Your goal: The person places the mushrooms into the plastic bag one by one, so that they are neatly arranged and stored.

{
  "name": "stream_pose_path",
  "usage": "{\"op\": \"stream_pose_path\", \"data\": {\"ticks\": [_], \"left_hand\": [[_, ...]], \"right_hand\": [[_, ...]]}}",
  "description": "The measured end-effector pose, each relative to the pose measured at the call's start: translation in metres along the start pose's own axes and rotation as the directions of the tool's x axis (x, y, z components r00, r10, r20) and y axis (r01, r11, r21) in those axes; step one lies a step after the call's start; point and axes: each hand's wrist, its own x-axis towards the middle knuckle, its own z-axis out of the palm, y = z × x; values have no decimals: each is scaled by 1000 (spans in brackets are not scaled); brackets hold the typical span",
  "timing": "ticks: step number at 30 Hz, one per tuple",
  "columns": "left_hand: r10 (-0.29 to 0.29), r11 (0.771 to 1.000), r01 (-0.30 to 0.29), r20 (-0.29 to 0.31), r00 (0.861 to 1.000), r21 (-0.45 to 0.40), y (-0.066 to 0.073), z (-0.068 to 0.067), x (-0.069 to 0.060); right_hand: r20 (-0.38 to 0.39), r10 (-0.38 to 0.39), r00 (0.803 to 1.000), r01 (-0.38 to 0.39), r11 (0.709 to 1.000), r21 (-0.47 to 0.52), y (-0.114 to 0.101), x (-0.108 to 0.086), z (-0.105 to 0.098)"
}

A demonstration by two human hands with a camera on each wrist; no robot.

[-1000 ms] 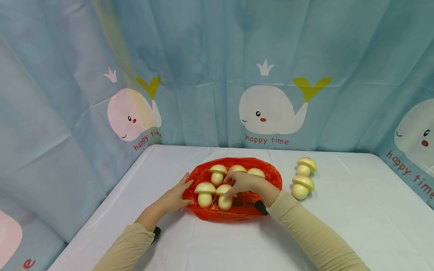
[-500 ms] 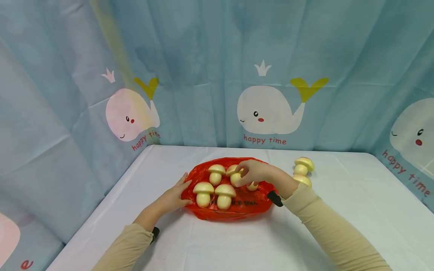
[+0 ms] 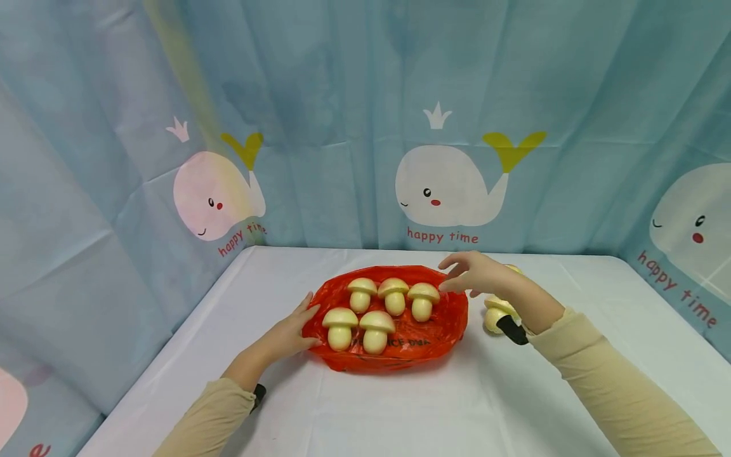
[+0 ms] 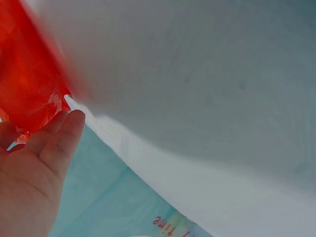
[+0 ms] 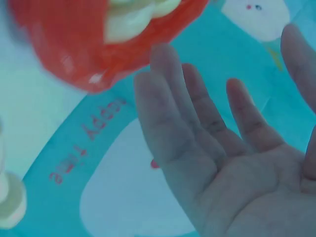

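A red plastic bag (image 3: 422,354), spread wide like a bowl, holds several pale yellow mushrooms, such as a front mushroom (image 3: 340,336) and the right-hand mushroom (image 3: 422,308). My left hand (image 3: 288,330) touches the bag's left side with its fingers spread; in the left wrist view, the fingers (image 4: 73,129) lie along the red plastic. Above the table, just right of the bag, my right hand (image 3: 482,276) is raised with nothing in it. Its fingers look loosely extended in the right wrist view. Partly behind that hand, a mushroom (image 3: 497,311) lies on the table, and another farther back is mostly hidden.
A white cloth covers the table (image 3: 388,412). Behind it and along the sides hangs a blue curtain (image 3: 342,190) with whale prints. Black bands are on both wrists.
My right hand has let go of a front mushroom, risen and moved right, out over the bag's right rim. The left hand stays at the bag. The camera view has shifted slightly.
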Motion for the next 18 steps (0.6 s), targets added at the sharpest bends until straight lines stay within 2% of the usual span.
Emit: {"op": "stream_pose_path", "data": {"ticks": [6, 13, 18], "left_hand": [[-4, 1000, 4, 2, 1000, -6, -1, 0, 1], [-7, 1000, 7, 5, 1000, -15, -2, 0, 2], [0, 1000, 0, -1, 1000, -13, -2, 0, 1]], "right_hand": [[-91, 20, 996, -18, 1000, 25, 17, -13, -10], [-186, 44, 982, -35, 998, 52, 44, -20, -14], [-221, 65, 973, -56, 997, 47, 59, -26, -15]]}}
